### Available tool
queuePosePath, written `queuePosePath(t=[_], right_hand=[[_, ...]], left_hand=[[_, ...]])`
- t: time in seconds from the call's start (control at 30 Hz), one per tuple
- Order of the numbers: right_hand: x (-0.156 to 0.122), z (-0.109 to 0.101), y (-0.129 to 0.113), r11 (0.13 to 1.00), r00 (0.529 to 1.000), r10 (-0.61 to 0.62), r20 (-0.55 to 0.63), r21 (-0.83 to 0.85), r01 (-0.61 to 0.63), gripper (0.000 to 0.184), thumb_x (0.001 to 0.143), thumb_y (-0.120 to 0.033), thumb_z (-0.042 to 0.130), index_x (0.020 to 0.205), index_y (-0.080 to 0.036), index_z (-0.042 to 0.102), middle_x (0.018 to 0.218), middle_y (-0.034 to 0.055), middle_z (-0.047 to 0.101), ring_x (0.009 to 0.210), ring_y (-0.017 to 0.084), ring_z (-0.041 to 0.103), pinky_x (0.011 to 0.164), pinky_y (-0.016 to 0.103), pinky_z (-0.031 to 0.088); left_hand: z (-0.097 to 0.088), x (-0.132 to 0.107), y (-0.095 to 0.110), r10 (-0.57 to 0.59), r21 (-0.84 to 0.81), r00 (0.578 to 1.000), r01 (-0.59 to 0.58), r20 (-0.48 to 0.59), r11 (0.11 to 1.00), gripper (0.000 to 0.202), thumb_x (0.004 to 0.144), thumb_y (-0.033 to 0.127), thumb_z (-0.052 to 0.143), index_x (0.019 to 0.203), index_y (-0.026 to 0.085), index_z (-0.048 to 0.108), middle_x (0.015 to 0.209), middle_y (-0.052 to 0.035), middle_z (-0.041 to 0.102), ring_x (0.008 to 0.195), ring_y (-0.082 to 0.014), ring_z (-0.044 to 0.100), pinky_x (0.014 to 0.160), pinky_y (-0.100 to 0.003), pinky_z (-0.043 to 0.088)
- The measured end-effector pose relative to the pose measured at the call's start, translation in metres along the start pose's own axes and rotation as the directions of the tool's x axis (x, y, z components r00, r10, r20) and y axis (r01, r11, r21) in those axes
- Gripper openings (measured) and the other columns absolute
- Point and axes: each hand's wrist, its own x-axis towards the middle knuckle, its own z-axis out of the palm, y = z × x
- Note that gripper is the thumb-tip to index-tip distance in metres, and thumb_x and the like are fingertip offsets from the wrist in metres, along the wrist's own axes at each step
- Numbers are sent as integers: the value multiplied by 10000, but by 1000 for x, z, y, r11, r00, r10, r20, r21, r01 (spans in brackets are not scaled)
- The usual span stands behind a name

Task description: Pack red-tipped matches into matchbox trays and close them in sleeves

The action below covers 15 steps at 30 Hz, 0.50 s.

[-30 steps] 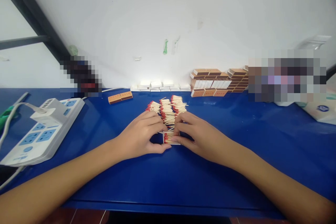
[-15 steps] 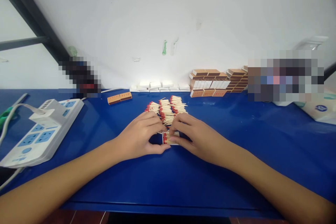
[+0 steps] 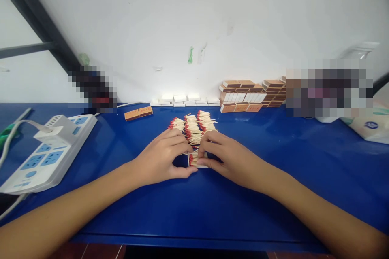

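A small white matchbox tray lies on the blue table between my hands, with red-headed matches inside it. My left hand grips the tray's left end, thumb at the near side and fingers at the far side. From the right, my right hand reaches in with thumb and fingertips pinched on the matches; its fingers cover part of the tray. Just beyond the tray lie several bundles of loose matches, their red heads mostly to the left.
White trays line the wall. Brown matchboxes are stacked to their right, and a pair of matchboxes lies at the left. A power strip with cables takes up the left side. A tissue pack sits far right.
My right fingertips have shifted very slightly over the matches in the tray. My left hand and the tray stay in place.
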Motion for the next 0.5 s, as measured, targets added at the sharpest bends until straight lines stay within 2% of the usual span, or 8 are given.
queuePosePath(t=[0.17,0.27,0.3,0.33,0.37,0.43,0.47,0.5], right_hand=[[0,-2,-1,1000,1000,-22,-13,-1,22,100,1034,-247,622,996,-211,707,1041,72,660,929,193,630,825,339,528],[0,-34,12,998,992,49,-112,-26,-52,118,1014,-297,658,981,-220,742,994,69,715,882,187,655,794,326,521],[0,-50,21,988,965,130,-227,-54,-146,151,1014,-308,651,960,-212,753,957,73,739,842,182,658,762,321,509],[0,-69,34,951,880,253,-401,-62,-302,188,1006,-330,656,947,-190,767,929,86,758,819,184,666,745,323,498],[0,-89,49,889,724,356,-591,-24,-457,213,976,-345,689,943,-154,778,879,104,765,762,182,662,712,326,485],[-1,-127,84,718,452,454,-768,15,-696,290,935,-358,722,1009,-92,809,825,143,759,712,179,638,695,344,450],[-3,-143,103,628,361,474,-803,22,-778,322,914,-360,739,1041,-74,817,824,160,760,713,180,629,712,361,437],[-4,-156,121,553,309,476,-823,7,-833,372,902,-398,745,1071,-75,821,853,175,768,743,194,630,735,384,426]], left_hand=[[0,0,0,-13,-2,1000,13,11,1000,276,907,429,773,978,170,710,873,-52,712,848,-214,602,802,-366,478],[1,-1,0,-20,-11,1000,20,-2,1000,283,898,426,784,997,169,720,866,-48,712,855,-215,606,823,-372,488],[1,-1,-1,-21,-15,1000,21,-11,1000,287,897,427,785,1001,167,722,863,-48,711,855,-214,608,828,-373,491],[1,-1,-1,-22,-20,1000,22,-19,1000,289,898,427,785,1001,165,723,860,-48,710,854,-213,610,832,-374,495],[1,-1,-1,-22,-26,999,21,-27,999,291,898,427,783,1001,161,722,857,-49,710,852,-212,612,834,-374,499],[1,-1,-3,-24,-38,999,22,-37,999,295,902,426,779,1007,156,721,858,-50,709,852,-211,618,842,-376,506],[1,-2,-3,-25,-44,999,24,-40,999,298,902,427,778,1010,156,721,860,-51,710,852,-210,621,846,-378,509],[1,-2,-4,-27,-49,999,25,-41,999,299,903,428,777,1014,156,721,864,-50,711,852,-209,623,849,-379,511]])
